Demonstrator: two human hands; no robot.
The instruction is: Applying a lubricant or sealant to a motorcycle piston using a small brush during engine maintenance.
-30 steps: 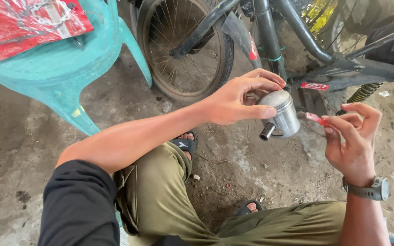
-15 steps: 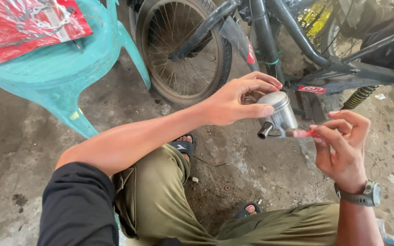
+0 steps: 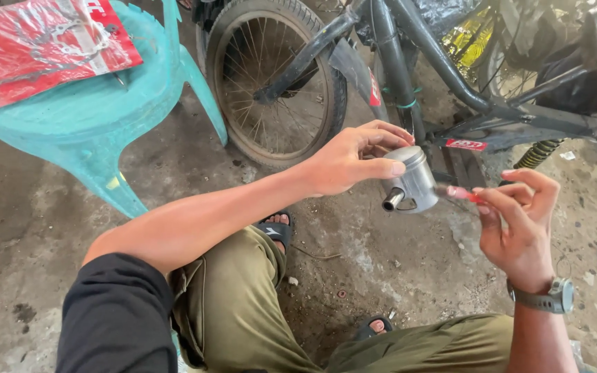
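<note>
My left hand (image 3: 350, 160) grips a silver metal piston (image 3: 414, 181) by its crown, with a steel pin sticking out of its side toward me. My right hand (image 3: 519, 224), with a grey wristwatch on the wrist, pinches a thin red-handled tool (image 3: 461, 194) whose tip touches the right side of the piston. Both hands hover over the dirty concrete floor, above my knees in olive trousers.
A motorbike (image 3: 409, 76) with its spoked wheel (image 3: 278, 83) stands just behind the hands. A teal plastic chair (image 3: 126, 110) at the left carries a red plastic packet (image 3: 36, 48). My sandalled feet rest on the stained concrete (image 3: 29, 228).
My right hand has brought the red tool leftward until its tip meets the piston. My left hand keeps the piston in nearly the same place.
</note>
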